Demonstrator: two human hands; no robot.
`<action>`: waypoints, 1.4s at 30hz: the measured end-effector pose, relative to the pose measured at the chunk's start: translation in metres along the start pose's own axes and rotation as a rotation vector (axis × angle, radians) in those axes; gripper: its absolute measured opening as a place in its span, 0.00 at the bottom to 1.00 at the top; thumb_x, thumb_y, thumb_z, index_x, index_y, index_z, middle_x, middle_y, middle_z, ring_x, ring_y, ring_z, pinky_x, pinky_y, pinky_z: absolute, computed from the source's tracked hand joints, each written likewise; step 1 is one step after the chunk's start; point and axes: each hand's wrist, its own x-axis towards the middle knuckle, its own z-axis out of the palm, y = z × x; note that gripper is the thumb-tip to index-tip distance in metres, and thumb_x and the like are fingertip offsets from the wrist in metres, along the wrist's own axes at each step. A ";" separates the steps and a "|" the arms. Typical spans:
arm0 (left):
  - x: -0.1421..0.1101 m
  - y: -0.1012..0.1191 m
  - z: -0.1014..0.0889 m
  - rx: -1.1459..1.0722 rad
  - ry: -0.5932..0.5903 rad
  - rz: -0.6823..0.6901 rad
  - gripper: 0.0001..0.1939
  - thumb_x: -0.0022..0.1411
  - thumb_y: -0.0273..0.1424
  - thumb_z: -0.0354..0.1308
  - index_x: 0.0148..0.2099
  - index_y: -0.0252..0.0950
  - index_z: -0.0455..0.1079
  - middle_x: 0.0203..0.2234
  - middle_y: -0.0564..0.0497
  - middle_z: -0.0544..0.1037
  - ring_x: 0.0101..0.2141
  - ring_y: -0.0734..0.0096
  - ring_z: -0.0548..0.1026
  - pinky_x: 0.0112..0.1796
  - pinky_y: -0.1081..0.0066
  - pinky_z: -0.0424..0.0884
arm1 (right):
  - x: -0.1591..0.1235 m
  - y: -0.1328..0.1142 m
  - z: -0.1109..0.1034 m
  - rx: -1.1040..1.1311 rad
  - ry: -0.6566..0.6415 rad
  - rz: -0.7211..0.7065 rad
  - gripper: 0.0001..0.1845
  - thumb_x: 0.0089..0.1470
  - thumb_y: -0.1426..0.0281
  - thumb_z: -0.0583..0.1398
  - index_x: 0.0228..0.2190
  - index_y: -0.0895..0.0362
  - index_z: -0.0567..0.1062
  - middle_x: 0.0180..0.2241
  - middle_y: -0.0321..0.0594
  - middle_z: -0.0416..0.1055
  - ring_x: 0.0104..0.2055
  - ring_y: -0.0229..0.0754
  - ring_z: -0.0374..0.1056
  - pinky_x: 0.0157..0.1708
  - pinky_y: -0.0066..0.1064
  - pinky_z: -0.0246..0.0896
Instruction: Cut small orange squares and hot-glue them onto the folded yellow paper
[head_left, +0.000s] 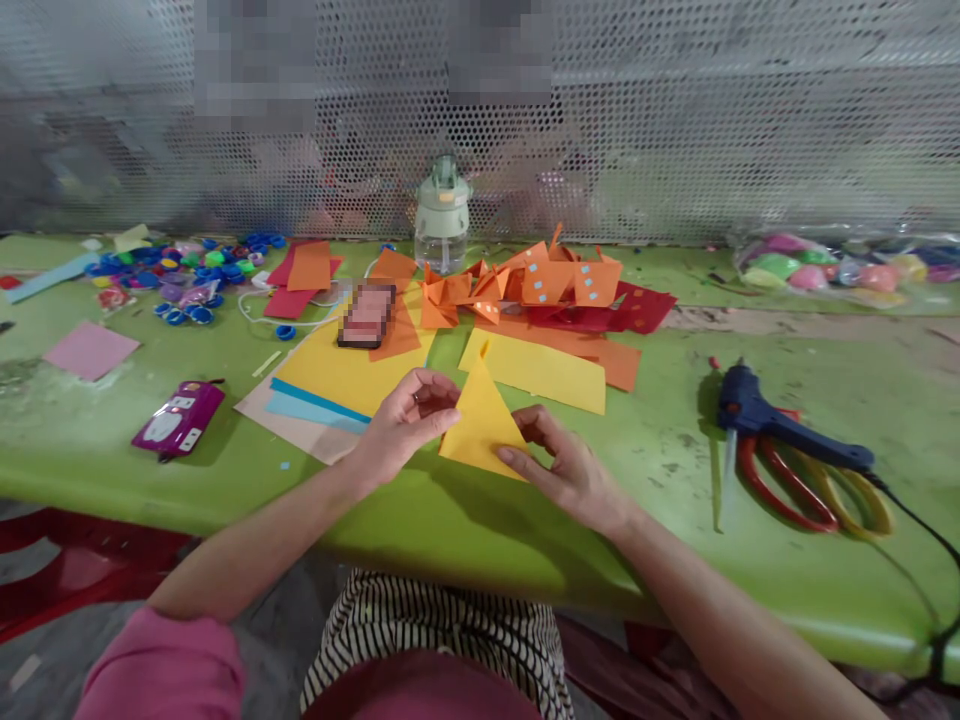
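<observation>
A folded yellow paper [484,425], shaped like a triangle with a narrow tip, is held up just over the table's front part. My right hand [562,465] pinches its lower right corner between thumb and fingers. My left hand [409,425] has its thumb and fingertips closed at the paper's left edge. Behind it lies a flat yellow sheet [555,372] on an orange sheet [624,366]. Several folded orange paper shapes [544,275], some with small pale blue squares, stand farther back.
On the right lie a blue glue gun [780,415] with its cord and scissors [787,490] with red and yellow handles. A phone [366,315] rests on sheets, near a bottle [442,220]. Leftward are a purple device [178,418] and plastic bits [199,265]. A perforated metal panel [637,130] rises behind.
</observation>
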 end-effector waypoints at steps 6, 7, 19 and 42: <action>0.001 0.005 0.003 -0.170 -0.006 -0.119 0.18 0.56 0.40 0.68 0.45 0.38 0.71 0.34 0.53 0.75 0.37 0.75 0.73 0.40 0.73 0.71 | 0.000 0.005 0.004 0.046 -0.047 0.065 0.12 0.60 0.58 0.58 0.37 0.54 0.69 0.29 0.35 0.66 0.28 0.37 0.60 0.26 0.30 0.58; 0.001 0.006 0.004 -0.150 -0.006 -0.132 0.18 0.55 0.39 0.70 0.44 0.37 0.71 0.33 0.53 0.75 0.36 0.75 0.73 0.39 0.73 0.71 | 0.000 0.005 0.004 0.053 -0.053 0.067 0.12 0.60 0.58 0.58 0.37 0.54 0.69 0.29 0.35 0.66 0.28 0.37 0.60 0.26 0.30 0.58; -0.003 0.005 0.009 0.073 0.135 -0.021 0.16 0.58 0.34 0.67 0.43 0.38 0.64 0.31 0.57 0.72 0.28 0.80 0.71 0.29 0.78 0.69 | 0.000 -0.008 0.004 -0.002 -0.110 0.058 0.16 0.60 0.59 0.56 0.25 0.52 0.59 0.21 0.29 0.55 0.23 0.33 0.52 0.22 0.30 0.48; -0.011 -0.008 0.016 0.144 -0.137 0.049 0.11 0.62 0.37 0.63 0.44 0.36 0.76 0.41 0.47 0.82 0.42 0.69 0.80 0.46 0.69 0.76 | 0.009 -0.013 0.009 0.218 0.058 -0.002 0.15 0.58 0.55 0.63 0.39 0.53 0.76 0.37 0.40 0.76 0.39 0.43 0.72 0.41 0.38 0.70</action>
